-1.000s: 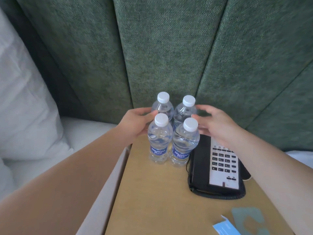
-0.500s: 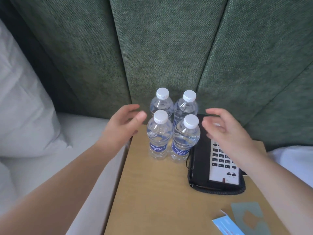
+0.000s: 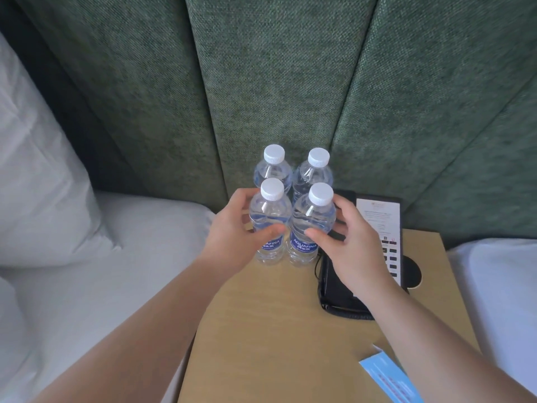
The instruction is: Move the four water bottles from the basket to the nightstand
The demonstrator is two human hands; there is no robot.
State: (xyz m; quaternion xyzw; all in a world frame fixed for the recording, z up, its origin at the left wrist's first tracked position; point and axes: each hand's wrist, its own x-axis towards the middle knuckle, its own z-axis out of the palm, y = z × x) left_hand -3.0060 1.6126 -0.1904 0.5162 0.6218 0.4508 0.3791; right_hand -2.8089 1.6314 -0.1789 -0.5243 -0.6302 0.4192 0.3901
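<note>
Mid-frame, left hand (image 3: 232, 231) and right hand (image 3: 348, 245) each gripped a front bottle (image 3: 270, 216); nudging might topple the rear pair (image 3: 312, 175).

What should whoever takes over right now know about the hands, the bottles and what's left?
Left hand: wrapped round the front-left bottle.
Right hand: wrapped round the front-right bottle.
Back-left bottle and back-right bottle stand upright, untouched, against the green headboard.
All four stand in a tight square on the nightstand, beside the phone. No basket in view.
Done: all bottles moved.
Left: probably just let go, after any final straightening.
</note>
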